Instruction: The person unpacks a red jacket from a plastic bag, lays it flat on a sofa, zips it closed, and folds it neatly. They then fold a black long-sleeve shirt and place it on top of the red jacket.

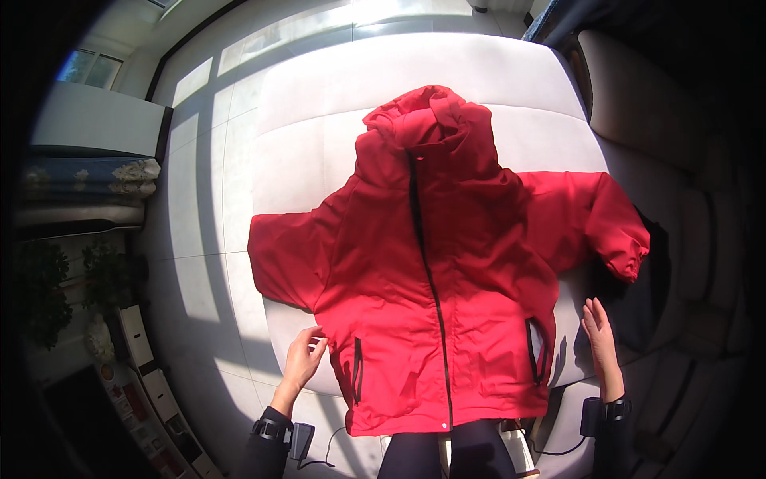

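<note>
A red hooded jacket [395, 251] lies front side up, with its hood [419, 117] at the far end and its hem towards me. A black zipper [432, 281] runs down the middle, and a dark zipped pocket shows on each side. The right-hand pocket [534, 353] gapes a little. The left sleeve in the picture lies folded short; the right sleeve [619, 230] bends down at its cuff. My left hand [305, 357] is beside the jacket's lower left edge, fingers loosely curled and holding nothing; contact is unclear. To the right of the jacket, my right hand [600, 338] is raised, empty, fingers extended.
Under the jacket is a pale upholstered seat [299, 149]. Dark fabric [649, 287] lies by the right cuff. Sofa cushions [640, 96] line the right side. A tiled floor [197, 239] and a cabinet [143, 347] are at left. Cables hang from both wrist devices.
</note>
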### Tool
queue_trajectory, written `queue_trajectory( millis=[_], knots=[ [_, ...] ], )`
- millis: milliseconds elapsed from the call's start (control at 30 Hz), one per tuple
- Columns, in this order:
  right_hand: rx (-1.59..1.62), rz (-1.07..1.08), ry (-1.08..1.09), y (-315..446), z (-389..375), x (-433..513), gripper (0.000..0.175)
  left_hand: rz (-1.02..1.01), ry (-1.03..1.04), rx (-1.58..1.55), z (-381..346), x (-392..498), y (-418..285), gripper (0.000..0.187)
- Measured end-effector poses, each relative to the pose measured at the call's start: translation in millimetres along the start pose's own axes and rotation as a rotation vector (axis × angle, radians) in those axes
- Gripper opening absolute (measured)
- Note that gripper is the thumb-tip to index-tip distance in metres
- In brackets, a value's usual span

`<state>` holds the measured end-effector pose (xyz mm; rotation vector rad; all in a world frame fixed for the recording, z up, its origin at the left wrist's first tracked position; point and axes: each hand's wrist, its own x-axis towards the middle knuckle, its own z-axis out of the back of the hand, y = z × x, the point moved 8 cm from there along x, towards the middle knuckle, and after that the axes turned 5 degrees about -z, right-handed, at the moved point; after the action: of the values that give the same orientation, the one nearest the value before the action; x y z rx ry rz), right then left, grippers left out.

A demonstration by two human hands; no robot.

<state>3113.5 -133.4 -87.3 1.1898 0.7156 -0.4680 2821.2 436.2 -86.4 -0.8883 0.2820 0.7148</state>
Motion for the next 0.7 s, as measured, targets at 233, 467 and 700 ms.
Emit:
queue_trajectory(
  millis=[233, 467, 700],
  knots=[
    [1.363, -0.296, -0.045, 62, 31, 135, 0.112, -0.284, -0.388, -0.204, 59, 252, -159, 0.07],
    [1.007, 0.217, -0.435, 106, 103, 123, 0.033, -0.138, -0.048, -0.634, 3, 311, -230, 0.038],
    [0.804, 0.711, -0.683, 236, -22, -78, 0.048, -0.461, -0.601, 0.094, 18, 230, -233, 0.065]
  ],
)
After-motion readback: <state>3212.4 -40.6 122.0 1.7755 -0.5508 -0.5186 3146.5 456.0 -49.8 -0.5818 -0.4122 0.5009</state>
